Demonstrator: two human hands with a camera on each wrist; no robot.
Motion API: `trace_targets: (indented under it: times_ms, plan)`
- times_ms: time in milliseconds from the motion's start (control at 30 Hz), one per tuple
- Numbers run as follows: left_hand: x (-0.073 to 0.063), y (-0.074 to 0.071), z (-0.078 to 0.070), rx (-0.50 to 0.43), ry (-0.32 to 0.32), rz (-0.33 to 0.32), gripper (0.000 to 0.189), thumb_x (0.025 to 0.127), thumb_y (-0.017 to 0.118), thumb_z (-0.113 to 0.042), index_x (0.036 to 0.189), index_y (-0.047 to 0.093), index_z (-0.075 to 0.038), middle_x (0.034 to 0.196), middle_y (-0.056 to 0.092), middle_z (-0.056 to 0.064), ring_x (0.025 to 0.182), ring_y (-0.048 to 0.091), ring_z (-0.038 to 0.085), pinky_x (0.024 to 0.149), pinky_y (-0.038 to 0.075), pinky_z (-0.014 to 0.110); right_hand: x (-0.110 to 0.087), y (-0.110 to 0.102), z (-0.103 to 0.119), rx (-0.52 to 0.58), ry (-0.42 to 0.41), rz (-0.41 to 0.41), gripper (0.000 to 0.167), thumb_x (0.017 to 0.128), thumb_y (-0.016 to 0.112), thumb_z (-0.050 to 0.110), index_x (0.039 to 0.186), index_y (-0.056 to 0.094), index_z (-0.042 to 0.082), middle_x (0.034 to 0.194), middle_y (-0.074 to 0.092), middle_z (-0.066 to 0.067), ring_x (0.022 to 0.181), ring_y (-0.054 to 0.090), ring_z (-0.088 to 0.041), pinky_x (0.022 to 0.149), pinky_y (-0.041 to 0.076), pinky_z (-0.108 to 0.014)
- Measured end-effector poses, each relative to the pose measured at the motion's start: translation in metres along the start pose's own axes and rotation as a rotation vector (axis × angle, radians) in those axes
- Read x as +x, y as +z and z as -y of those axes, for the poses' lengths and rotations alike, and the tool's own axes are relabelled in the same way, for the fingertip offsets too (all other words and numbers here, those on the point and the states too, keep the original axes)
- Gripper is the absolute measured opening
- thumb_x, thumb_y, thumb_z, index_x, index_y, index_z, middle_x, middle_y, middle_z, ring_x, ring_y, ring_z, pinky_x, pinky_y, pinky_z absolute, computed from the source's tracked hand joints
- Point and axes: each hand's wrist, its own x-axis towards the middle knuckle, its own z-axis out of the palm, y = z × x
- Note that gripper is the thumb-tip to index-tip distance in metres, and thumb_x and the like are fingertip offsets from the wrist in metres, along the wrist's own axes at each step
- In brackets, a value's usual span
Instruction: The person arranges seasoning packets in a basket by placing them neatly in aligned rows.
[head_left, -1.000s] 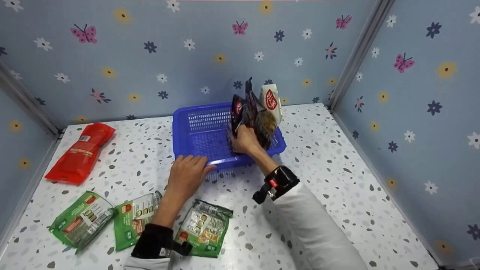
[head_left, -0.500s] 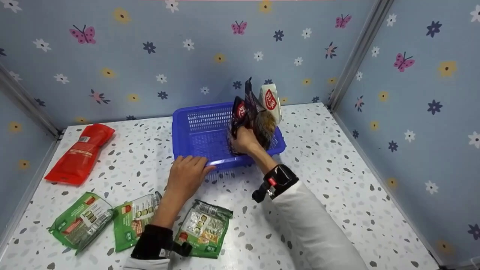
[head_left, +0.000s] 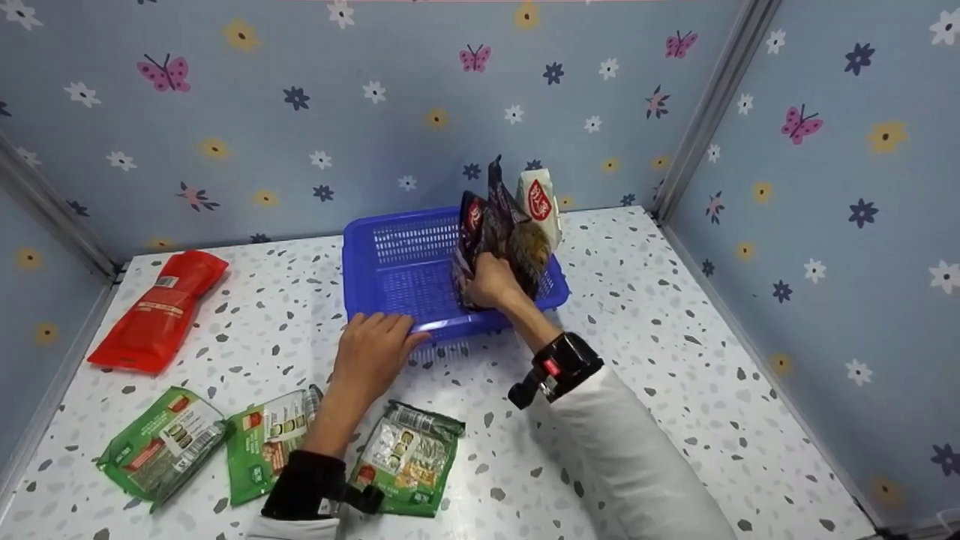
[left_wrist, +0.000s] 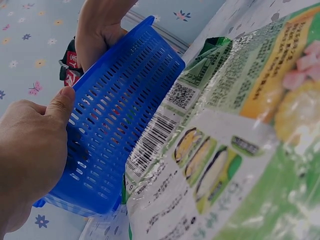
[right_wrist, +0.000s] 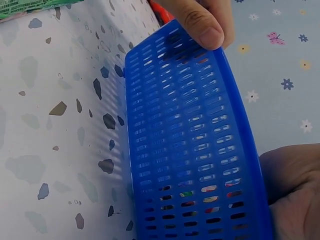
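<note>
A blue plastic basket (head_left: 361, 266) with slotted walls stands against the back wall. My left hand (head_left: 373, 352) grips its near rim, thumb on the near side in the left wrist view. Down inside the basket's right half, my right hand (head_left: 491, 281) holds a dark plastic food bag (head_left: 466, 244) with a red logo; its fingertips are hidden. Behind that hand stands another dark bag (head_left: 501, 206) with a brownish-yellow patch. A white bag (head_left: 537, 201) with a red logo leans upright at the basket's back right corner.
A red bag (head_left: 161, 311) lies at the table's left. Three green packets lie in front: one far left (head_left: 161, 446), one beside my left forearm (head_left: 262, 442), one right of it (head_left: 411, 457). Patterned walls (head_left: 405, 97) enclose the speckled table (head_left: 637, 300).
The top of the dark bag at my right hand tips slightly right, then back left. My right hand stays almost in place; my left hand keeps its grip on the rim.
</note>
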Motion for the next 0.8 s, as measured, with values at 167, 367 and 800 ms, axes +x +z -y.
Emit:
trace_targets:
  times_ms: [167,367,800]
  plan:
    - [0.0,0.0,0.001,0.004,0.002,-0.003,0.039,0.11,0.068,-0.049,0.104,0.073,-0.011,0.094,0.083,0.011,0.085,0.075,0.032,0.078,0.055,0.045,0.001,0.0,-0.005,0.003,-0.034,-0.025,0.012,0.095,0.077,0.014,0.095,0.068,0.006,0.093,0.07,-0.012,0.091,0.063,-0.033,0.083,0.054,-0.046]
    - [0.0,0.003,0.003,0.033,0.04,-0.066,0.037,0.108,0.072,-0.047,0.099,0.071,-0.011,0.09,0.082,0.01,0.079,0.074,0.032,0.072,0.052,0.044,-0.003,-0.005,-0.007,0.026,-0.027,-0.036,0.02,0.09,0.075,0.017,0.079,0.059,0.012,0.086,0.066,-0.009,0.086,0.062,-0.031,0.08,0.054,-0.046]
    - [-0.001,0.004,0.002,0.036,0.037,-0.066,0.038,0.108,0.073,-0.048,0.099,0.072,-0.011,0.089,0.081,0.01,0.079,0.074,0.032,0.072,0.052,0.043,-0.052,-0.033,0.034,0.047,0.011,-0.063,0.046,0.101,0.08,0.048,0.104,0.072,0.003,0.096,0.072,-0.013,0.086,0.066,-0.026,0.077,0.056,-0.041]
